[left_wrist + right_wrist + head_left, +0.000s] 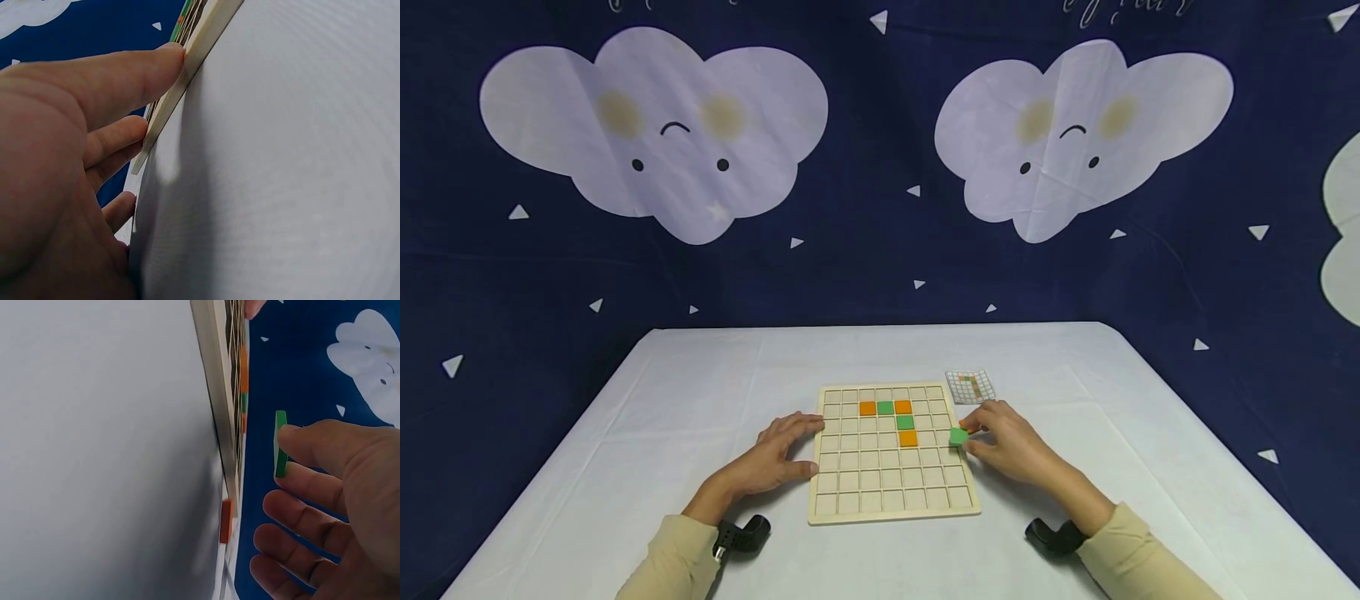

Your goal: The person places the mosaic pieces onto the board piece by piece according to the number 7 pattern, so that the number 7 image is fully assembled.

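A pale wooden grid board lies flat. On it are a row of orange, green and orange tiles, with a green and an orange tile running down from the row's right end. My right hand pinches a green square tile between thumb and index finger, held above the board's right edge. Below that hand, an orange tile rests on the table beside the board. My left hand touches the board's left edge with thumb and fingertips, its fingers extended.
A small printed card showing a grid pattern lies beyond the board's far right corner. White cloth covers the table. Behind it hangs a dark blue backdrop with clouds and small white shapes. Each wrist wears a black device.
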Tool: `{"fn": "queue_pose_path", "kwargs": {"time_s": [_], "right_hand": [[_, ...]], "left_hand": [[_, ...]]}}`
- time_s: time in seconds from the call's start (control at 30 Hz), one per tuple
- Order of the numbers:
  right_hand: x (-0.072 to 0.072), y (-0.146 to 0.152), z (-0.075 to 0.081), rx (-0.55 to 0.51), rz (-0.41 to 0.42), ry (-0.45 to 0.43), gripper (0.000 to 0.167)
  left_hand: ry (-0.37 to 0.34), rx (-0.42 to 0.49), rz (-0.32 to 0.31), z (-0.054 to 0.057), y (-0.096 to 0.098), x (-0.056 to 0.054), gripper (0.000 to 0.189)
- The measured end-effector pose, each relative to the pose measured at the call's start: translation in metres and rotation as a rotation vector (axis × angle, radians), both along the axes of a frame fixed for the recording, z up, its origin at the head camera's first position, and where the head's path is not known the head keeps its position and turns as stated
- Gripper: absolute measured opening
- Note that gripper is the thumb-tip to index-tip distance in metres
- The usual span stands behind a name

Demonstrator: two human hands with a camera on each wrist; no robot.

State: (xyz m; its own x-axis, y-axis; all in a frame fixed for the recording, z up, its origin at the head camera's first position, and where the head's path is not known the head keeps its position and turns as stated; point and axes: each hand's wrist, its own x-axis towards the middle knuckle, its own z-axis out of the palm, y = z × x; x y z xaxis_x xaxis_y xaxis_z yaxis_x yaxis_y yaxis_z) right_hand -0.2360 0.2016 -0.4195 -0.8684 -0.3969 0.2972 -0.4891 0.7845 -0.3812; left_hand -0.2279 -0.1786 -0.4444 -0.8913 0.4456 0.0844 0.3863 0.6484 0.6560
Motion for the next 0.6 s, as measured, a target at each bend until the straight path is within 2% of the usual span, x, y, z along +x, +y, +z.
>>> {"fn": "queue_pose_path", "kwargs": {"time_s": [0.27,0.6], "right_hand": [[0.000,-0.012,0.001,0.007,0.052,0.001,0.018],[0.001,-0.021,0.001,0.043,0.079,-0.023,0.019]], "left_hand": [[-0.002,-0.004,0.000,0.001,0.000,0.000,0.063],[-0.014,-0.003,0.006,0.001,0.000,0.000,0.063]]}}
